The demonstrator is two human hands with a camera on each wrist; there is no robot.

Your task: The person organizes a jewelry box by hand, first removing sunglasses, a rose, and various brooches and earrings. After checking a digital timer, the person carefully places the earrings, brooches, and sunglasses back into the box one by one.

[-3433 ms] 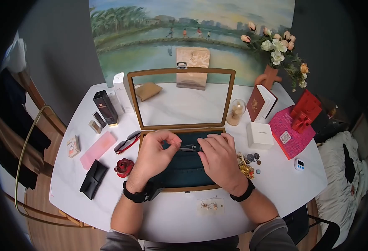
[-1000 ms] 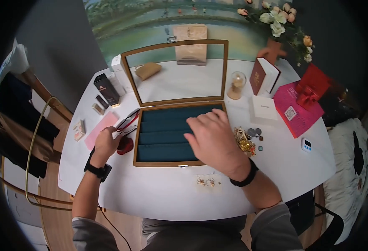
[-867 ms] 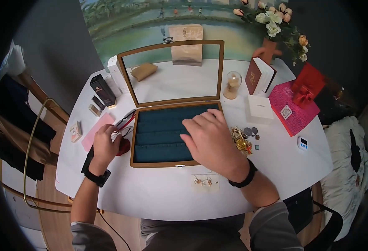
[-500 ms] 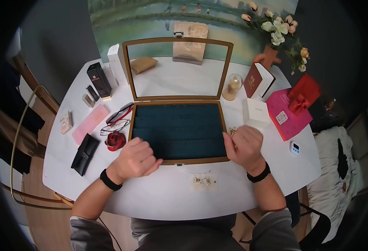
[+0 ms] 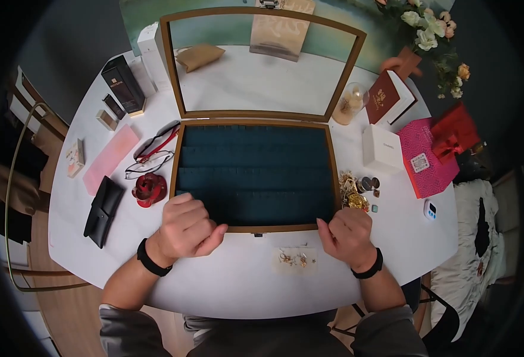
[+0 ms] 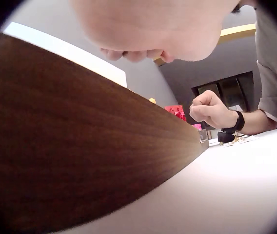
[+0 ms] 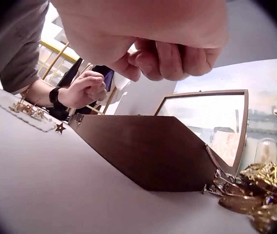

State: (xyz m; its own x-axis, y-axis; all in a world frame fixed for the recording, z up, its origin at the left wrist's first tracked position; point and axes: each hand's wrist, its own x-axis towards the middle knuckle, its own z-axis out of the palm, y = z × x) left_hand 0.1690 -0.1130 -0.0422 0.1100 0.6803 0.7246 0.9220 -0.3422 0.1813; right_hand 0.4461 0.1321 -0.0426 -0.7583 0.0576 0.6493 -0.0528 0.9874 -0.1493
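Observation:
A brown wooden display box (image 5: 256, 228) stands on the white table with its glass lid (image 5: 262, 114) raised. Its dark teal lined inside (image 5: 256, 154) has several rows and holds nothing visible. My left hand (image 5: 187, 227) is curled into a fist at the box's front left corner. At the front right corner my right hand (image 5: 350, 235) is likewise curled, thumb by the frame. Neither wrist view shows anything in the fingers. Left of the box lie clear eyeglasses (image 5: 149, 165), red-and-black sunglasses (image 5: 158, 143) and a red rose-shaped ornament (image 5: 149, 190).
Earrings on a card (image 5: 295, 260) lie in front of the box. Gold jewellery (image 5: 352, 193) and a white box (image 5: 382, 149) are at the right. A black glasses case (image 5: 104, 211), pink sheet (image 5: 112, 157) and black carton (image 5: 124, 85) stand or lie at the left.
Both hands were over the box with the eyeglasses earlier. My left hand set these down beside the sunglasses and let go; both hands then moved to the box's front corners.

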